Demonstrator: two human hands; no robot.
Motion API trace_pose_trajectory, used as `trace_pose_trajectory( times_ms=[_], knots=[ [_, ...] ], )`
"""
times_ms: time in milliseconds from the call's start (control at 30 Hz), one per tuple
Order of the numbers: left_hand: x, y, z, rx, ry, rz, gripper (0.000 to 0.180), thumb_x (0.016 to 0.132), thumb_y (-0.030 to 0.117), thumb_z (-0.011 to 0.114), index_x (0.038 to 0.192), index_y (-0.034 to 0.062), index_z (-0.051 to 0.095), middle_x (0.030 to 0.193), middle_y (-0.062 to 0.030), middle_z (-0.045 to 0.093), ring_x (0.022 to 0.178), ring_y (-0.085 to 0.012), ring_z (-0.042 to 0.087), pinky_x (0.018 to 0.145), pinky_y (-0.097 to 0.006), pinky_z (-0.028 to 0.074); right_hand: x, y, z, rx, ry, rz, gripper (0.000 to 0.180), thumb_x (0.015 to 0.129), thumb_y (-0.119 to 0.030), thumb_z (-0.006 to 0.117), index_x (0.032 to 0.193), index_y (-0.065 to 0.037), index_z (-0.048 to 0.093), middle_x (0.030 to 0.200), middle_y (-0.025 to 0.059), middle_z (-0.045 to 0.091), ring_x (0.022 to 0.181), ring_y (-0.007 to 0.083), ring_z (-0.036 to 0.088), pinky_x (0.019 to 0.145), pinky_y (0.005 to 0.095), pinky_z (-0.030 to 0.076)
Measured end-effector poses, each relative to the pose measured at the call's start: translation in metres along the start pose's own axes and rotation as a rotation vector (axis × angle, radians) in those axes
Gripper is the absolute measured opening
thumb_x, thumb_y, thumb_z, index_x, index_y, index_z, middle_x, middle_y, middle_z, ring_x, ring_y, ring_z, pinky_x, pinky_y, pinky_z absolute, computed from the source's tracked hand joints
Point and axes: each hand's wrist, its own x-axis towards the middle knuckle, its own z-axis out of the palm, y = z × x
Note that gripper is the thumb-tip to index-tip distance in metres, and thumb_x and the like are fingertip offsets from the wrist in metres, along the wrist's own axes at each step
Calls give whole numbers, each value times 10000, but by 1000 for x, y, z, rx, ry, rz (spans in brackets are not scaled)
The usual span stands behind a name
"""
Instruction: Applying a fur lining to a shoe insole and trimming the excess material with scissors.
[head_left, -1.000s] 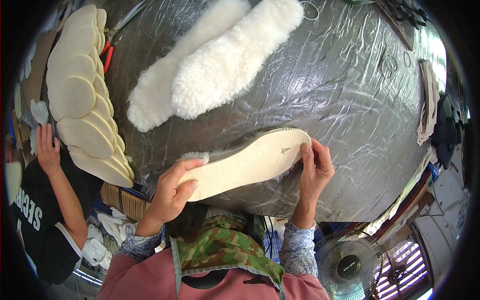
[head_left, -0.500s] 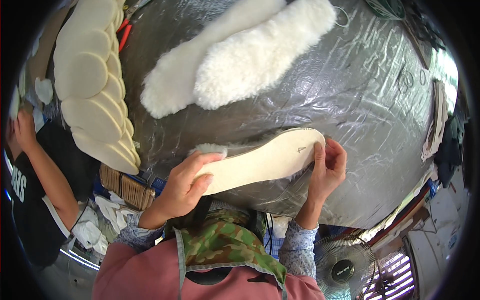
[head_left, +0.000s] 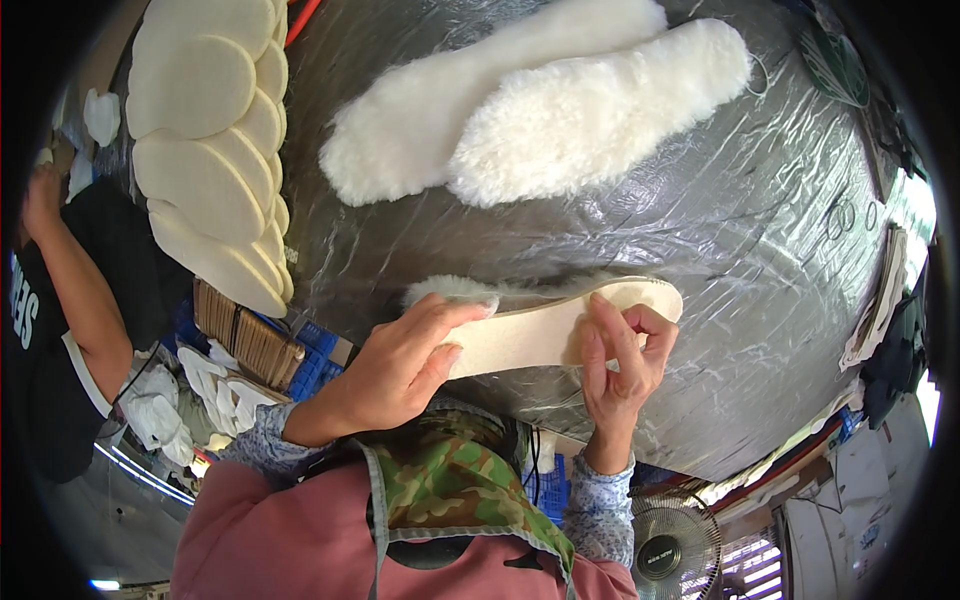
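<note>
A cream insole (head_left: 535,338) is held low over the table, its plain felt-like side facing up and white fleece showing along its far edge. My left hand (head_left: 405,365) grips its left end, thumb on the plain face and fingers at the far edge. Over the right part lies my right hand (head_left: 625,365), its bent fingers apart and the fingertips touching the plain face. Farther back, two white fleece insoles (head_left: 600,115) lie fluffy side up, one partly over the other. The underside of the held insole is hidden.
A fanned stack of cream insoles (head_left: 200,185) lies at the left, by a red-handled tool (head_left: 302,20). Shiny plastic covers the table (head_left: 760,270). A co-worker's arm (head_left: 80,270) is at far left. Below the table edge are bundled brown pieces (head_left: 245,330) and a fan (head_left: 665,550).
My right hand has left its pinch on the insole's right end and moved left onto the plain face. My left hand keeps its hold. The whole view has shifted.
</note>
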Motion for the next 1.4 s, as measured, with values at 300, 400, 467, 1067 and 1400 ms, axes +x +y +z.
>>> trace_pose_trajectory(
  times_ms=[300,400,467,1067,1400],
  knots=[
    [-2,-3,1,55,-11,91,420,872,-28,514,1287,32,480,1063,-179,525,847,-340,583,733,-392,495,7,5,9,-150,-81,-51,325,782,-170,687,1106,-187,714,865,27,473,817,200,437,803,357,335],
    [-7,-3,0,43,30,51,435,865,-32,508,1295,25,464,1046,-173,514,821,-335,574,728,-372,488,6,10,10,-144,-70,-61,322,768,-162,681,1088,-174,713,860,29,468,825,203,434,808,367,336],
    [-11,-6,-1,28,57,23,437,863,-38,513,1293,22,457,1033,-167,515,809,-314,571,721,-358,482,5,11,13,-116,-39,-53,318,765,-170,683,1082,-162,714,857,33,459,824,207,433,818,373,338],
    [-20,-30,4,-62,326,-106,368,870,-60,569,1224,16,499,856,-64,504,729,-128,501,662,-260,437,5,8,20,-88,32,-16,317,747,-136,674,1060,-126,717,839,41,499,854,215,475,877,384,352],
    [-10,-38,3,2,334,-25,266,882,-29,553,1139,20,603,854,-68,477,749,-168,497,676,-275,433,4,9,23,-112,42,10,308,744,-124,677,1049,-130,721,836,38,492,840,212,472,866,373,352]
  ],
)
